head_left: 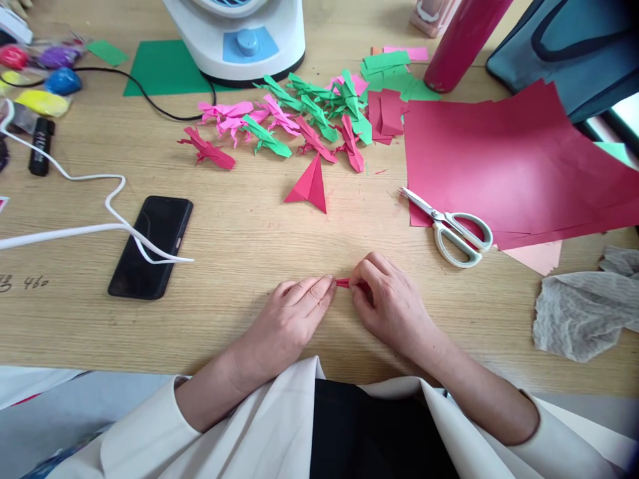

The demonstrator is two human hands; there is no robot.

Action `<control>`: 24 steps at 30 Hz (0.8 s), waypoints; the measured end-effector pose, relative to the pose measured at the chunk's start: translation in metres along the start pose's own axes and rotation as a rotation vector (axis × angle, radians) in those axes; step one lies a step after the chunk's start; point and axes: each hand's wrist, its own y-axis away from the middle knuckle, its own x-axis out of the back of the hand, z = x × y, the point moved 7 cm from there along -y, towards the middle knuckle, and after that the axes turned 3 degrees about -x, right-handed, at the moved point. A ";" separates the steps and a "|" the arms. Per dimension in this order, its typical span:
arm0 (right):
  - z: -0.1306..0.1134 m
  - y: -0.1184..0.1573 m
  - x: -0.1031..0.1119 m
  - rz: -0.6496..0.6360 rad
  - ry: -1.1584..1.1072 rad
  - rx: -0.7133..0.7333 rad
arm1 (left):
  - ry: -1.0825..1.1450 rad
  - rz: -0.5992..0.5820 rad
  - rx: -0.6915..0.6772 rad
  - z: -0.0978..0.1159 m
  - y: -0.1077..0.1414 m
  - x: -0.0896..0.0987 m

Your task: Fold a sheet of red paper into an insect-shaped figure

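Observation:
Near the table's front edge, a small folded red paper piece (342, 283) shows between my two hands. My left hand (299, 309) has its fingers pressed together over the left end of it. The fingers of my right hand (382, 293) are curled in a pinch on the right end. Most of the paper is hidden under the fingers. Farther back lies a folded red paper triangle (310, 186). Behind it several folded green figures (267, 138), pink figures (232, 118) and red figures (207, 150) are grouped together.
Scissors (449, 226) lie beside large red sheets (479, 159) on the right. A black phone (150, 246) with a white cable (64, 233) over it is at the left. A white appliance (249, 46), red cylinder (462, 46) and grey cloth (582, 316) are also on the table (239, 233).

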 end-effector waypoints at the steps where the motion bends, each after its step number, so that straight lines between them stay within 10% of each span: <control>1: 0.000 0.000 0.000 0.004 0.000 0.002 | -0.012 0.002 0.000 0.001 -0.001 0.000; 24: 0.016 0.001 0.012 -0.048 -0.280 0.030 | -0.018 -0.021 0.045 0.016 -0.007 -0.015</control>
